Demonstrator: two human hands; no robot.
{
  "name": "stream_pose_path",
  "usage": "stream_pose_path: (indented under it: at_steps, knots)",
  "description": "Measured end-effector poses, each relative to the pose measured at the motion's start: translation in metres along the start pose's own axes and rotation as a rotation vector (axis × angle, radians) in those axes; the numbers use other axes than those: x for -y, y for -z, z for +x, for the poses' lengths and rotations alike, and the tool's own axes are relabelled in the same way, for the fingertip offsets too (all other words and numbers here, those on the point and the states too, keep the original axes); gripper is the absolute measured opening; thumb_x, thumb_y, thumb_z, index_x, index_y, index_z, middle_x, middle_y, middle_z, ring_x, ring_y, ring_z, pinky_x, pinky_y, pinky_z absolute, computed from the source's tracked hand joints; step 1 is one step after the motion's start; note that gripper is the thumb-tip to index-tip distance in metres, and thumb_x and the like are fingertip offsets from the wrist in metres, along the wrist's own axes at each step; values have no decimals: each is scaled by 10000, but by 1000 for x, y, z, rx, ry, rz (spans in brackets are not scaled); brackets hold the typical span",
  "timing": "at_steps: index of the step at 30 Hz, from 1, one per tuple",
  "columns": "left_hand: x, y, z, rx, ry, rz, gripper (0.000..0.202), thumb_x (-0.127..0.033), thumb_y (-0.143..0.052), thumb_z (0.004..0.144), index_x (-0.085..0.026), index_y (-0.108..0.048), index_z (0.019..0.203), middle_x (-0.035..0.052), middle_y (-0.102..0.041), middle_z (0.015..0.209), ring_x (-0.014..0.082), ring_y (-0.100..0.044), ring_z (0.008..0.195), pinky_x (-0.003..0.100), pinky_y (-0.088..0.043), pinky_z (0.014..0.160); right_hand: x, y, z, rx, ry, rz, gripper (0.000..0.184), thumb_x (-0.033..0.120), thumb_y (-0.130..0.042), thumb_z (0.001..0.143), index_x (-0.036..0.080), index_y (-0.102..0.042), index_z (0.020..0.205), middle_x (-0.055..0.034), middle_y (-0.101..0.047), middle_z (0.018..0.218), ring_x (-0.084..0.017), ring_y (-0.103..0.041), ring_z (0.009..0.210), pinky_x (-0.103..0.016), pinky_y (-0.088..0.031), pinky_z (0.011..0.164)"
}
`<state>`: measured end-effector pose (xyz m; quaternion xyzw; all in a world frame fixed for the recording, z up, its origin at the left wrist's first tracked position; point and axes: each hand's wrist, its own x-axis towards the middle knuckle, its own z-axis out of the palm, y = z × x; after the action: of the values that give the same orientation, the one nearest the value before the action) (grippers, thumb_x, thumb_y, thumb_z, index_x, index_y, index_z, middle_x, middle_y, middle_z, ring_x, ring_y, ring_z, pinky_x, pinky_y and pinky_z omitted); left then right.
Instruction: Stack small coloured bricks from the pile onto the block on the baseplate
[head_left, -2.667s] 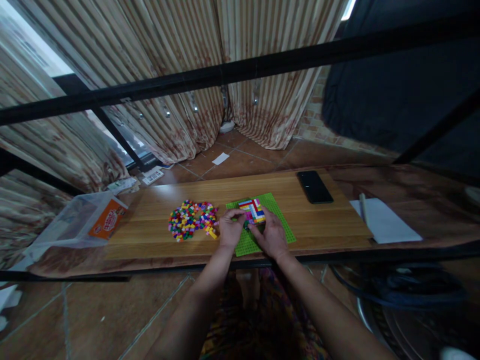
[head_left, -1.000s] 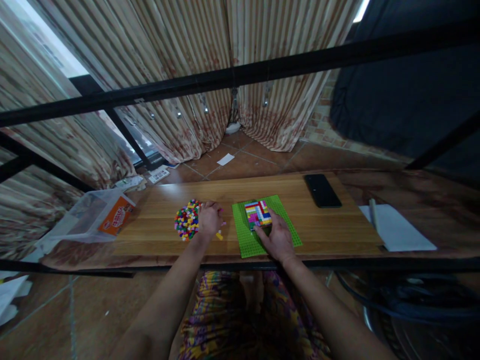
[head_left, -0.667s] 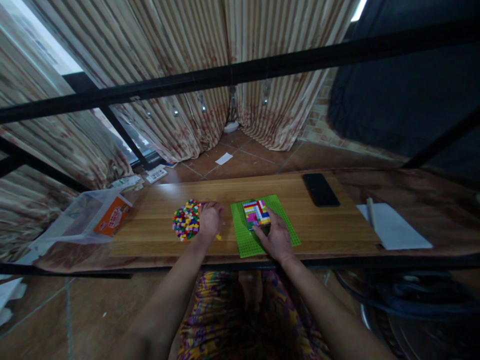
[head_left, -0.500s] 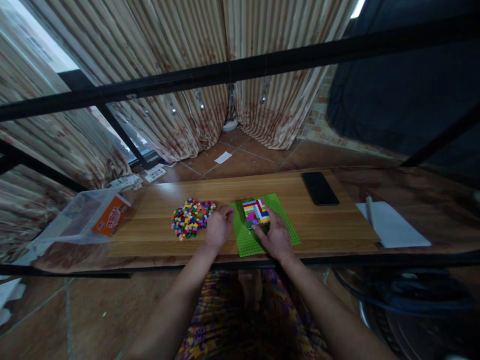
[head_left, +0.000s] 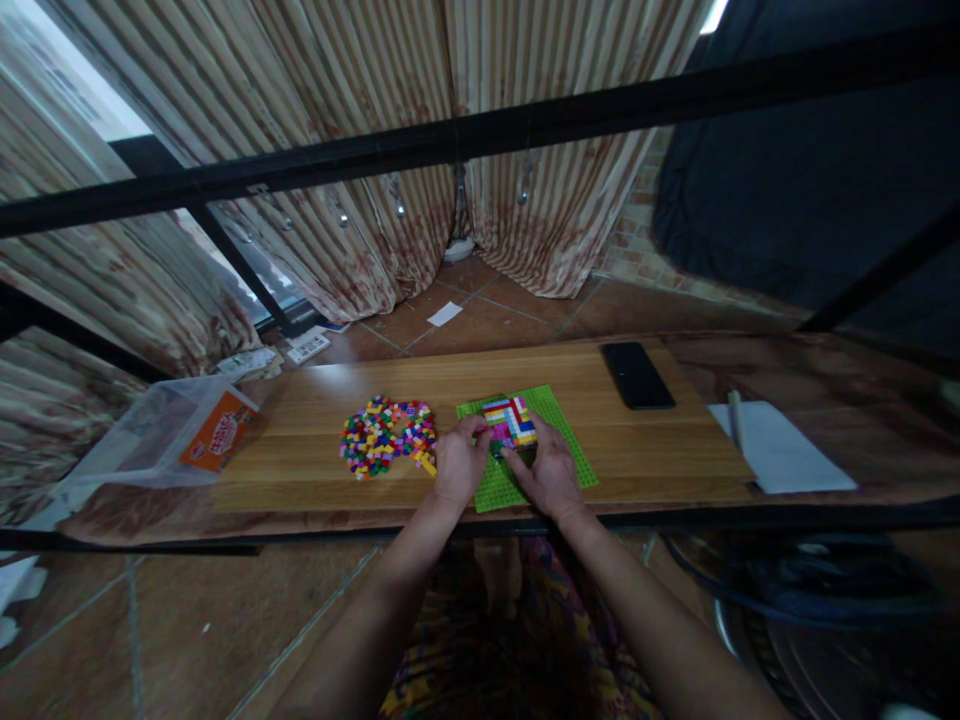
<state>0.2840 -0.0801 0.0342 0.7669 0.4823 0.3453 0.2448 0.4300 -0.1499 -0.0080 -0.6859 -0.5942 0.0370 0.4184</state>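
A small flat block of joined bricks (head_left: pixel 511 420) lies just below the centre of the frame. It is striped in white, red, blue, yellow and pink, and its near edge is partly hidden. It sits on a bright green studded baseplate (head_left: pixel 561 442), a square turned slightly askew and lying flat on the table (head_left: pixel 660 450). Just left of the baseplate, a loose pile of small bricks (head_left: pixel 381 448) in mixed colours is spread out low.
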Motion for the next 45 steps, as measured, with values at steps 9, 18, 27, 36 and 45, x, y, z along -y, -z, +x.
stream_pose_path:
  at_steps: [9,18,27,36,45]
  knots:
    - [1,-3,2,-18,-8,-62,57,-185,-640,845,-209,-692,848,23,-741,859,150,-691,810,278,-523,786,1,1,0,4,-1,10,673,522,-567,894,175,-411,1449,-170,-642,1211,-321,-604,1095,-518,-484,955]
    - [6,-6,-3,-25,74,-177,99,-237,-610,857,-206,-687,802,1,-731,811,130,-674,769,245,-501,761,2,2,1,4,-1,18,672,527,-554,902,176,-403,1454,-168,-633,1233,-321,-594,1121,-511,-483,970]
    - [3,-5,-1,7,227,-269,190,-273,-545,857,-193,-685,757,-19,-679,684,108,-604,624,209,-433,586,-1,0,0,3,5,0,675,540,-548,900,168,-413,1448,-175,-637,1211,-326,-594,1111,-518,-479,968]
    - [3,-6,7,26,296,-347,194,-302,-579,797,-178,-679,686,-25,-629,617,102,-544,579,211,-399,568,2,1,0,10,-1,-1,678,526,-553,902,157,-404,1451,-179,-630,1230,-325,-590,1118,-512,-480,971]
    - [1,-7,7,1,339,-389,179,-274,-593,769,-178,-677,645,-30,-594,571,99,-511,544,214,-368,544,2,2,1,16,-8,17,675,524,-564,899,162,-411,1448,-185,-632,1226,-332,-591,1124,-518,-480,963]
